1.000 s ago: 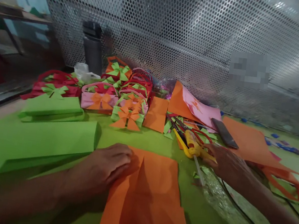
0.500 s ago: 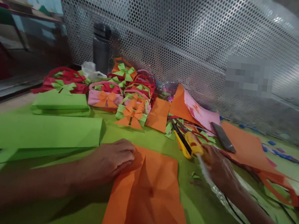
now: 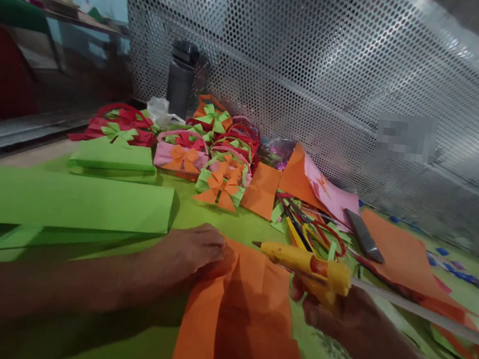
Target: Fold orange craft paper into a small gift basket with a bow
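My right hand (image 3: 332, 313) grips a yellow hot glue gun (image 3: 307, 266), its dark nozzle pointing left above the far end of a creased orange paper sheet (image 3: 250, 303). A pale glue stick (image 3: 424, 312) sticks out from the gun's back toward the right. My left hand (image 3: 200, 250) is closed at the sheet's far left edge, fingers curled over a raised fold there; the fingertips are partly hidden. Past the gun lie red-handled scissors (image 3: 332, 237) and a yellow-and-black cutter (image 3: 300, 233) among paper scraps.
Small paper bags with bows (image 3: 184, 152) crowd the back, before a dark bottle (image 3: 181, 79) and a perforated metal panel (image 3: 316, 55). Folded green paper (image 3: 66, 199) lies at left. A dark phone-like slab (image 3: 363, 235) rests on the right near orange paper (image 3: 392, 245).
My right hand has lifted the glue gun from beside the scissors and brought it left over the orange sheet, nozzle now leftward. My left hand stays on the sheet. The view has shifted slightly.
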`<move>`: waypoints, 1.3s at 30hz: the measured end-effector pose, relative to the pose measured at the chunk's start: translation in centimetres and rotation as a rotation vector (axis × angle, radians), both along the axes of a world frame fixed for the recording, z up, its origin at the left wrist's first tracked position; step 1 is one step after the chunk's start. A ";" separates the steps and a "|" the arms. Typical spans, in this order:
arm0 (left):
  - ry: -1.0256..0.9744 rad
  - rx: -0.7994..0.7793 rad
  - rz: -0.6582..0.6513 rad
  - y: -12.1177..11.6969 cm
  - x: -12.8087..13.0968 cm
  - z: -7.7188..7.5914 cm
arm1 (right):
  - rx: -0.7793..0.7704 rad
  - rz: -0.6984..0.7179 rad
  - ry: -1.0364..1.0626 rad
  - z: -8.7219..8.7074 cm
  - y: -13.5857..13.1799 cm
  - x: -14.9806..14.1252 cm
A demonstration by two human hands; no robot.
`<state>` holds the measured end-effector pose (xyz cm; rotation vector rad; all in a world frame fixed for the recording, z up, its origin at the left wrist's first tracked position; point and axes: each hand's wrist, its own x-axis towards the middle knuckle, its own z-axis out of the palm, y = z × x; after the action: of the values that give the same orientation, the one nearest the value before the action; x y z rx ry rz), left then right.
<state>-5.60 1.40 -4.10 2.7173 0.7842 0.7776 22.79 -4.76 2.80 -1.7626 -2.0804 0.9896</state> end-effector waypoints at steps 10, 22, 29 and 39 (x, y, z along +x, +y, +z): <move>0.084 -0.116 -0.029 -0.4 0.3 2.0 | -0.004 0.093 -0.368 1.1 1.0 -1.2; 0.126 -0.126 -0.002 -0.6 0.3 1.9 | -0.023 0.134 -0.390 1.1 1.5 -1.9; 0.134 -0.108 -0.031 -0.3 0.2 1.8 | -0.026 0.160 -0.415 1.5 1.1 -1.8; 0.085 -0.092 -0.051 -0.3 0.2 1.5 | -0.039 0.163 -0.362 1.4 1.4 -1.8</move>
<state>-5.42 1.10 -2.63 2.6915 0.7458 0.6036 20.96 -3.39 4.18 -1.9362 -2.4714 0.8009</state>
